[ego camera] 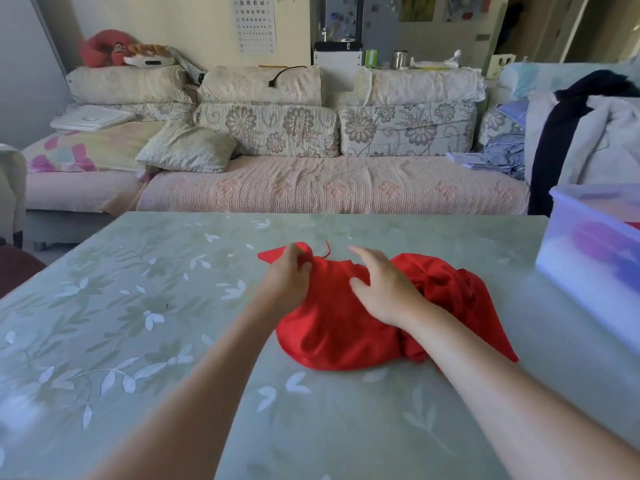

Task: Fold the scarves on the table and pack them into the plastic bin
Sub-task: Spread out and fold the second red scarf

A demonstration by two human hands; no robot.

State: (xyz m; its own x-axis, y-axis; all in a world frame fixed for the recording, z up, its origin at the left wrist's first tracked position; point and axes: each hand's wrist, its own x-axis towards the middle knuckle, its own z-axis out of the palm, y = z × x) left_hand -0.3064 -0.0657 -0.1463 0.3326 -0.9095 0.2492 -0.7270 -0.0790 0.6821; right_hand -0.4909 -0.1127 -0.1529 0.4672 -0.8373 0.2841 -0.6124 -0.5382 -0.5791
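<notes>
1. The sofa runs across the room behind the table. It has flowered cushions along its back and a loose pillow on the seat.
2. The table fills the lower part of my view, under a pale green cover with a white leaf pattern. Both my bare forearms reach out over it.
3. The plastic bin sits at the right edge of the table, off to the right of the scarf and not touching it. Something purple and something red show through its cloudy wall. They may be cloth, but they are too blurred for me to tell.
4. The red scarf lies on the middle of the table in a rumpled, unfolded heap, outside the bin. One corner points to the far left and another trails toward the near right.
5. My right hand rests palm down on top of the scarf. Its fingers are spread apart and fairly straight, gripping nothing.
6. My left hand is at the scarf's far left corner. Its fingers are curled in, with the thumb closed against them, pinching the cloth.
7. A thin red thread sticks up from the scarf's far edge, between my two hands.
</notes>
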